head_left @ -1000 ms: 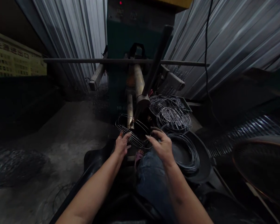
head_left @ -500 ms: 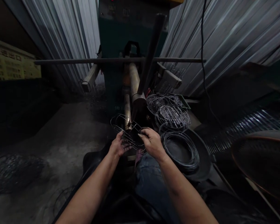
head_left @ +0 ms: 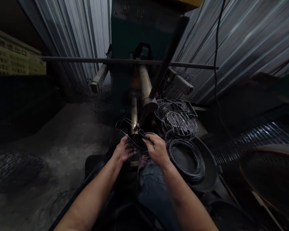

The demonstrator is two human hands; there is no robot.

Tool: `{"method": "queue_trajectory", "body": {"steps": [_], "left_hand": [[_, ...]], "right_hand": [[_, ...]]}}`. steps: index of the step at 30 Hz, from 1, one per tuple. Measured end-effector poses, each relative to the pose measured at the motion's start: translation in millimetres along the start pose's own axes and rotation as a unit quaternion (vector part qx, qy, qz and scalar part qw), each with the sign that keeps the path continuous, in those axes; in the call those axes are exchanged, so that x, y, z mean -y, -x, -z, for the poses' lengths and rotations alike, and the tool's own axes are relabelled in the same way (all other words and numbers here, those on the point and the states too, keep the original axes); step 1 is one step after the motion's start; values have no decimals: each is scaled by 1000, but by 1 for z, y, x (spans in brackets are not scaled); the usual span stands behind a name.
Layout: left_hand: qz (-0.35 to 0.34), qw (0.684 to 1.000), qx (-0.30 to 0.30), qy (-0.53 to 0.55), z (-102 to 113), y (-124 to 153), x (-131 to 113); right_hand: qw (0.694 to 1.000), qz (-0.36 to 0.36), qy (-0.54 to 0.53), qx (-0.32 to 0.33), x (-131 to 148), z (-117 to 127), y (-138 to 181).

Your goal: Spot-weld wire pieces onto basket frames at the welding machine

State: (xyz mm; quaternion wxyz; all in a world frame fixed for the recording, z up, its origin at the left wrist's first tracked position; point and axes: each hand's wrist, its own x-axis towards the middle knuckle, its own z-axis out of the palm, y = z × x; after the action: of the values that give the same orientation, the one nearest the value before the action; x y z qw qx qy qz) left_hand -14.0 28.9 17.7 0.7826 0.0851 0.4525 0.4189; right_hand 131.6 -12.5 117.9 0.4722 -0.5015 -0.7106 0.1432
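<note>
Between my two hands is a wire frame [head_left: 125,120] of thin bent metal rods, at the tip of the lower brass-coloured rod [head_left: 134,112] of a dark green machine [head_left: 125,38]. My left hand [head_left: 123,149] grips its near left side, with the thumb on top and the fingers partly beneath. My right hand [head_left: 156,146] pinches the right end of the frame between thumb and fingers. Above the frame, a thicker cylinder [head_left: 145,83] ends in a clamp carrying a slanted dark bar [head_left: 170,56]. Shadow hides the exact contact between wire and rod.
To the right lie a pile of wire frames [head_left: 179,120] and a stack of wire rings [head_left: 202,163] on a dark round pan [head_left: 213,175]. A long horizontal bar [head_left: 86,60] crosses the machine. A yellow crate [head_left: 14,57] stands left; a black cable [head_left: 216,73] hangs at right.
The view has shifted a little, so the machine and wire pile sit further right in the picture. Both hands keep their hold on the wire frame at the rod tip.
</note>
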Motion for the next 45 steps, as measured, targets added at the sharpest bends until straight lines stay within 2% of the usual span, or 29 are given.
{"method": "queue_trajectory", "body": {"steps": [19,21,22,24,25,26,27,29,30,31,32,33,34,36,43,45], "left_hand": [[39,999,30,4,-15,-12,1],[40,998,36,-21,-13,-10,2],[17,998,24,-57,-11,-9,2],[-83,984,-39,-151,-2,-4,2],[-156,965,-80,-197,3,-2,2],[-244,932,-114,-244,9,0,3],[-337,885,-132,-291,15,2,4],[-508,760,-115,-389,23,3,7],[-580,680,-98,-438,25,3,10],[-634,605,-85,-475,26,2,13],[-667,549,-79,-496,26,0,16],[-691,508,-81,-508,25,-1,18],[-707,479,-83,-514,24,-2,20],[-720,458,-81,-514,21,-3,22],[-700,494,-10,-516,20,-2,16],[-691,517,-2,-505,19,-3,15]], "right_hand": [[997,-1,75,-3,-4,-2,-25],[997,-4,76,-6,-1,1,-23],[997,-9,71,-8,-1,4,-20],[998,-26,49,-13,-4,13,-8],[998,-40,34,-16,-8,18,1],[998,-60,16,-20,-13,23,12],[996,-84,-3,-25,-20,26,24],[989,-136,-44,-34,-35,28,48],[985,-156,-64,-39,-42,26,59],[981,-169,-83,-46,-48,23,67],[978,-175,-98,-55,-52,19,74],[976,-176,-109,-65,-54,15,78],[975,-172,-118,-75,-55,12,80],[976,-154,-125,-85,-49,10,79],[991,-111,-62,-48,-11,16,54],[992,-113,-38,-30,-6,14,45]]}}
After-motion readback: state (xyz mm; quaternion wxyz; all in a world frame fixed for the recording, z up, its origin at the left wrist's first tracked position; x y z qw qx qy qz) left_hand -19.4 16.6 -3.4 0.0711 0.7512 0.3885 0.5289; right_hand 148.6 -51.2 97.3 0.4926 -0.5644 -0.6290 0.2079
